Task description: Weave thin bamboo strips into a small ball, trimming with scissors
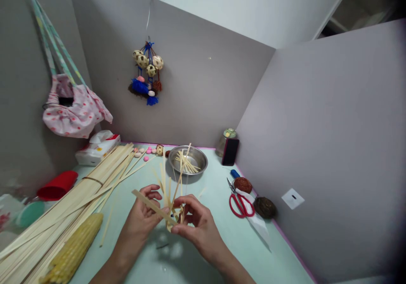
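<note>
Woven piece [170, 225], one, part-formed — held above the tabletop [211, 182], in from its back edge; lower part interlaced, long ends upright and unwoven. Left hand [139, 216] pinches a flat strip [146, 200]; right hand [198, 218] grips the side. Bundled strips [108, 167] — left edge, unused.

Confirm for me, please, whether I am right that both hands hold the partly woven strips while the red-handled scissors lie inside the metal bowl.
Not quite: the red-handled scissors are not inside the metal bowl; the head view shows them on the table, to the right of the right hand. The left hand and right hand do both hold the partly woven strips.
</note>
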Demonstrator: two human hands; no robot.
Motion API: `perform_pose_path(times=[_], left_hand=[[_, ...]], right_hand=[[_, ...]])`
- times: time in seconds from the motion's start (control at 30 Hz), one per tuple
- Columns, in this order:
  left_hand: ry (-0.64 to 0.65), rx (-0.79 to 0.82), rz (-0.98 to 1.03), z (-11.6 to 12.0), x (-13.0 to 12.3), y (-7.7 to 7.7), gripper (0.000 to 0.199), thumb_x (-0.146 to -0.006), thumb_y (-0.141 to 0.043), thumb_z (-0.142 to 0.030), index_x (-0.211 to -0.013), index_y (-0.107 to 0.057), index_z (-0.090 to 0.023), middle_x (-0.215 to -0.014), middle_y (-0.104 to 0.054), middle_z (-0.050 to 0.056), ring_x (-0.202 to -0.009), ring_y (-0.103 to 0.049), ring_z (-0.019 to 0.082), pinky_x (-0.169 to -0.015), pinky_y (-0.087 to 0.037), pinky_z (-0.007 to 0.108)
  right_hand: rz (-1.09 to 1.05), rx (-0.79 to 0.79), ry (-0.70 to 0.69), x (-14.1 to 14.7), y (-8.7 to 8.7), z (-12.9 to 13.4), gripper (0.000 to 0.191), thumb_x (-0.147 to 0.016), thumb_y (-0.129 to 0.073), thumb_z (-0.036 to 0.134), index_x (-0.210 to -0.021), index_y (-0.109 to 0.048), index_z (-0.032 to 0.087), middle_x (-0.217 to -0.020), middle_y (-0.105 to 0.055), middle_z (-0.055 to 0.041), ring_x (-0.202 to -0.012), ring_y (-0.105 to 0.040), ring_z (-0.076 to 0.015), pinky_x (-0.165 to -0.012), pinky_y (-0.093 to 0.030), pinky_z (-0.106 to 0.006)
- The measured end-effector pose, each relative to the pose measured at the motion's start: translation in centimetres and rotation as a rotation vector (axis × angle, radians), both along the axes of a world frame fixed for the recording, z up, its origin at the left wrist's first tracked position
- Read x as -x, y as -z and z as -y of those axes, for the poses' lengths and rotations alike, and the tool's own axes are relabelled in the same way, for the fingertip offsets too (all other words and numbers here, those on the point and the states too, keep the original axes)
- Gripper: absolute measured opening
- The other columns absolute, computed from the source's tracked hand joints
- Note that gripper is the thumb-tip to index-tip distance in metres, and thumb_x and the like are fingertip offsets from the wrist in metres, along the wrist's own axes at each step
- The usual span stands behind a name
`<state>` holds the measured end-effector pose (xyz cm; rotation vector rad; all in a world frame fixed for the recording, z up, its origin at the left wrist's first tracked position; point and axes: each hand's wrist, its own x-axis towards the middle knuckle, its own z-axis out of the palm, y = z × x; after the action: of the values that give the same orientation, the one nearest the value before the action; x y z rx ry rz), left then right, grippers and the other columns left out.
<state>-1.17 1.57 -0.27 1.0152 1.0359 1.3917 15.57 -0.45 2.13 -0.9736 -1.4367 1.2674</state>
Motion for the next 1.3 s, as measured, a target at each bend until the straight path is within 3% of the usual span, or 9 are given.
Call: perform_pose_path(times=[0.1, 0.17, 0.23, 0.47, 0.6, 0.83, 0.97, 1.1, 1.3], left_hand=[[-0.076, -0.034, -0.211, 0.8, -0.1, -0.8, 0.029, -0.072, -0.076, -0.029, -0.093, -0.056, -0.026, -0.078, -0.053, -0.006, -0.07, -0.058, 0.016, -0.068, -0.047, 0.027], [0.028, -0.085, -0.326, 1.3, -0.1, -1.4, 0.011, -0.081, -0.066, -0.033, -0.088, -0.063, -0.025, -0.081, -0.057, -0.002, -0.075, -0.06, 0.019, -0.071, -0.047, 0.029], [0.137, -0.122, -0.367, 1.5, 0.0, -1.9, 0.014, -0.086, -0.06, -0.035, -0.088, -0.069, -0.025, -0.087, -0.06, 0.002, -0.082, -0.062, 0.023, -0.075, -0.047, 0.031], [0.394, 0.027, 0.008, 1.2, 0.9, -2.1, 0.025, -0.08, -0.07, -0.036, -0.103, -0.068, -0.025, -0.093, -0.069, 0.004, -0.092, -0.063, 0.024, -0.083, -0.046, 0.032], [0.327, 0.089, 0.108, 1.5, 0.3, -2.4, 0.014, -0.081, -0.071, -0.034, -0.083, -0.066, -0.022, -0.078, -0.066, -0.001, -0.081, -0.061, 0.019, -0.077, -0.045, 0.027], [0.103, 0.149, 0.047, 1.7, -1.1, -1.2, 0.023, -0.077, -0.073, -0.036, -0.071, -0.057, -0.021, -0.068, -0.061, -0.005, -0.071, -0.056, 0.016, -0.07, -0.043, 0.025], [0.001, 0.079, -0.02, 1.7, -1.5, -0.9, 0.017, -0.075, -0.074, -0.029, -0.074, -0.058, -0.023, -0.071, -0.06, -0.005, -0.074, -0.058, 0.017, -0.072, -0.045, 0.025], [0.023, 0.015, -0.127, 1.9, -1.7, -1.2, 0.01, -0.076, -0.07, -0.03, -0.077, -0.062, -0.024, -0.077, -0.065, -0.002, -0.076, -0.061, 0.02, -0.074, -0.047, 0.028], [-0.031, 0.049, -0.088, 1.2, -1.3, -1.0, 0.014, -0.072, -0.072, -0.026, -0.077, -0.059, -0.024, -0.071, -0.062, -0.005, -0.073, -0.061, 0.019, -0.074, -0.046, 0.028]], right_hand=[[0.033, -0.048, 0.037, 0.3, 0.1, 0.0, 0.035, -0.065, -0.085, 0.027, -0.095, -0.069, 0.022, -0.094, -0.057, 0.0007, -0.07, -0.052, -0.0101, -0.062, -0.045, -0.022], [0.079, -0.095, 0.055, 0.4, 0.2, 0.0, 0.03, -0.067, -0.084, 0.029, -0.093, -0.07, 0.021, -0.092, -0.057, 0.0, -0.071, -0.053, -0.011, -0.062, -0.046, -0.023], [0.137, -0.149, 0.069, 0.4, 0.3, 0.0, 0.027, -0.071, -0.081, 0.03, -0.093, -0.07, 0.02, -0.092, -0.057, -0.001, -0.073, -0.053, -0.0123, -0.063, -0.047, -0.023], [0.104, -0.123, 0.13, 0.5, 0.2, 0.2, 0.024, -0.072, -0.077, 0.018, -0.094, -0.066, 0.021, -0.094, -0.061, -0.0008, -0.071, -0.055, -0.0119, -0.063, -0.048, -0.023], [0.092, -0.124, 0.147, 0.7, 0.2, 0.5, 0.037, -0.071, -0.076, 0.016, -0.106, -0.064, 0.022, -0.098, -0.064, -0.0018, -0.073, -0.057, -0.0127, -0.065, -0.05, -0.024], [0.265, -0.336, 0.161, 0.9, 2.5, 0.7, 0.063, -0.079, -0.069, 0.016, -0.137, -0.044, 0.024, -0.108, -0.065, -0.0068, -0.072, -0.06, -0.0134, -0.064, -0.053, -0.025], [0.435, -0.478, 0.173, 0.8, 3.1, 0.9, 0.068, -0.084, -0.066, 0.017, -0.143, -0.036, 0.026, -0.109, -0.063, -0.0077, -0.072, -0.061, -0.0146, -0.066, -0.055, -0.026], [0.528, -0.569, 0.183, 0.6, 2.9, 0.7, 0.069, -0.087, -0.06, 0.012, -0.147, -0.029, 0.028, -0.111, -0.061, -0.0092, -0.081, -0.063, -0.0181, -0.071, -0.057, -0.03], [0.622, -0.68, 0.204, 0.4, 2.3, 0.7, 0.063, -0.091, -0.058, 0.016, -0.147, -0.029, 0.023, -0.128, -0.053, -0.0177, -0.096, -0.064, -0.0228, -0.074, -0.06, -0.033]])
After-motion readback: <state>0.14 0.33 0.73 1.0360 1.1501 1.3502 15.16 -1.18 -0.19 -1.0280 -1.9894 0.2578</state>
